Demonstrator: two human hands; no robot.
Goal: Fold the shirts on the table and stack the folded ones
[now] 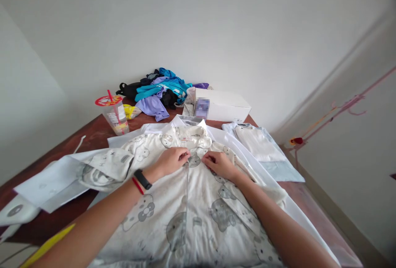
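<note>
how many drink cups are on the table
1. A clear plastic cup with a red lid and straw stands at the table's far left, beside the pile of clothes. Another could be hidden behind that pile or the white box.

A cream cartoon-print pajama shirt (pixel 192 202) lies spread flat, front up, on the table.

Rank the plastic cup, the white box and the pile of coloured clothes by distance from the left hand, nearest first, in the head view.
From the left hand:
1. Plastic cup, back left of it.
2. White box, back right.
3. Pile of coloured clothes, farthest back by the wall.
</note>
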